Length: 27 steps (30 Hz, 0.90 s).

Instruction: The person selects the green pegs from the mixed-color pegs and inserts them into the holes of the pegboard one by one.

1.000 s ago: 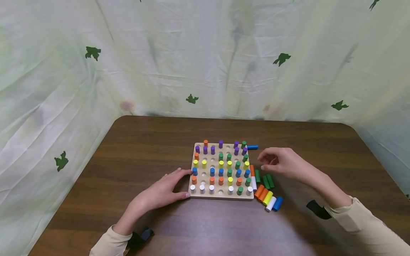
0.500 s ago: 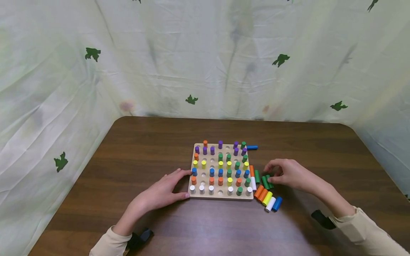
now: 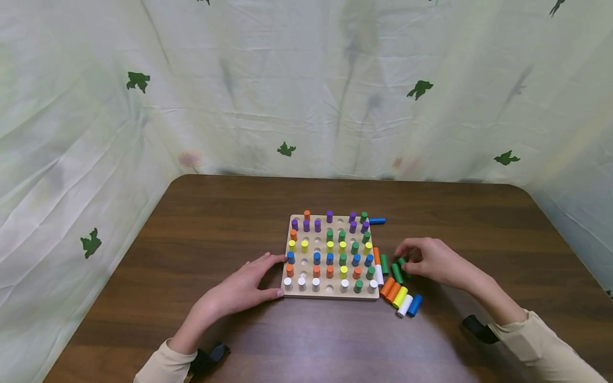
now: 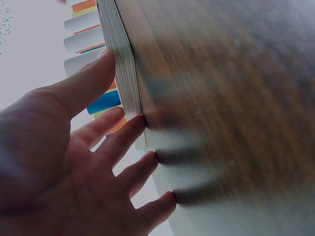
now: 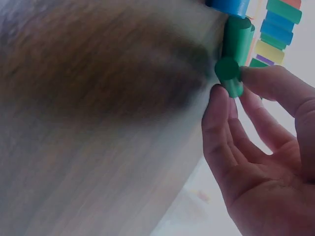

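A light wooden pegboard (image 3: 335,293) holds rows of upright pegs in white, orange, blue, yellow, green and purple; some holes are bare. My left hand (image 3: 241,284) rests at its left edge, fingers fairly straight. In the left wrist view the thumb touches the board's side (image 4: 120,54) and other fingertips meet the tabletop. To the right of the board, my right hand (image 3: 438,260) pinches a green peg (image 5: 227,69) between thumb and fingers. Two other green pegs, one of them this green peg (image 3: 384,264), lie just left of that hand.
Loose orange pegs (image 3: 394,291), a yellow peg (image 3: 399,297), a white peg (image 3: 405,306) and a blue peg (image 3: 415,305) lie by the board's near right corner. Another blue peg (image 3: 377,221) lies at its far right corner. A pale curtain (image 3: 306,106) hangs behind the brown table (image 3: 230,213).
My right hand has come down and right to the loose green pegs and taken one, which has shifted slightly from its neighbour. The left hand and board have stayed put.
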### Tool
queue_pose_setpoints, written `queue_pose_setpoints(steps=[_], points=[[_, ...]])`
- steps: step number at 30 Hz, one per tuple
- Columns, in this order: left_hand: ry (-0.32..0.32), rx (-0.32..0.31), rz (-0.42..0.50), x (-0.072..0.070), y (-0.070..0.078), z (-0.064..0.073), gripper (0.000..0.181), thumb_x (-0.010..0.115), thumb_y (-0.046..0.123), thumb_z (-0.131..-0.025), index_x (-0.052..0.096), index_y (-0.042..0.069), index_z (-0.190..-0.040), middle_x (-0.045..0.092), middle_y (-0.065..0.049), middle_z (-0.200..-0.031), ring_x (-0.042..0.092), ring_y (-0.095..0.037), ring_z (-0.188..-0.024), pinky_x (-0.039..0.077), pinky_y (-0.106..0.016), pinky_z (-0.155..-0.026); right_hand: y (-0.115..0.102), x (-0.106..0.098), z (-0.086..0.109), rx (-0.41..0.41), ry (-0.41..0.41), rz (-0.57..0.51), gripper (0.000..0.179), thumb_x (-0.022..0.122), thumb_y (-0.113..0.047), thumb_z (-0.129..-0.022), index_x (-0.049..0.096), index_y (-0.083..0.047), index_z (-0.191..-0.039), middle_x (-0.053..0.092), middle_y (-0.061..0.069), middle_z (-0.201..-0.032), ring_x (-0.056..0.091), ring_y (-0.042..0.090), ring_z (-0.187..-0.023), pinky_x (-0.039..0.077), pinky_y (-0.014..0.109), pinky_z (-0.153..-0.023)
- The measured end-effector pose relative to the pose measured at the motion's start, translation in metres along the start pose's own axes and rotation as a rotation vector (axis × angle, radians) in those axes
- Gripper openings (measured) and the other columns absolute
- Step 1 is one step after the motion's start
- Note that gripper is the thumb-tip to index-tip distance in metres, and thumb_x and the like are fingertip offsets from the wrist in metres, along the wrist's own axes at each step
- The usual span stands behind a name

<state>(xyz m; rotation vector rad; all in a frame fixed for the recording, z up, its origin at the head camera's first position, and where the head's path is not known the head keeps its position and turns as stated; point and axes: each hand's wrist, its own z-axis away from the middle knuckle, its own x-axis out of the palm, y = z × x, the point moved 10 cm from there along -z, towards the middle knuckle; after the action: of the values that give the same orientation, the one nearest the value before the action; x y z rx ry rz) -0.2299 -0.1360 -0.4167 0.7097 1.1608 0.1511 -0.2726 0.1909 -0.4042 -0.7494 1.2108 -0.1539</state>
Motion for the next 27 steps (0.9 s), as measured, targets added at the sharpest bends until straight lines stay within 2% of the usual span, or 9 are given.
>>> queue_pose_setpoints(steps=[9,19,27], points=[[0.002,-0.002,0.002,0.0,0.0,0.001,0.068,0.074,0.036,-0.088,0.045,0.016,-0.146,0.041,-0.009,-0.152,0.023,-0.033,-0.146,0.017,-0.061,-0.113,-0.012,-0.016,0.002,-0.048,0.126,0.012,0.026,0.069,-0.008,-0.088,0.069,-0.009,-0.115,0.067,0.0,-0.1,0.06,0.015,-0.083,0.055,0.031,-0.076],[-0.003,-0.011,0.0,0.001,-0.001,0.0,0.069,0.074,0.037,-0.088,0.044,0.017,-0.147,0.04,-0.01,-0.152,0.023,-0.032,-0.146,0.017,-0.061,-0.114,-0.027,-0.022,0.004,-0.115,0.179,-0.024,0.028,0.072,-0.007,-0.089,0.069,-0.008,-0.117,0.067,-0.002,-0.098,0.059,0.016,-0.084,0.055,0.026,-0.073],[-0.001,-0.015,-0.002,0.001,-0.001,-0.001,0.069,0.074,0.036,-0.088,0.044,0.017,-0.147,0.041,-0.009,-0.152,0.023,-0.032,-0.146,0.017,-0.061,-0.114,-0.047,-0.023,0.001,-0.193,0.213,-0.104,0.028,0.073,-0.006,-0.089,0.068,-0.009,-0.116,0.068,-0.002,-0.104,0.062,0.015,-0.088,0.056,0.03,-0.079]])
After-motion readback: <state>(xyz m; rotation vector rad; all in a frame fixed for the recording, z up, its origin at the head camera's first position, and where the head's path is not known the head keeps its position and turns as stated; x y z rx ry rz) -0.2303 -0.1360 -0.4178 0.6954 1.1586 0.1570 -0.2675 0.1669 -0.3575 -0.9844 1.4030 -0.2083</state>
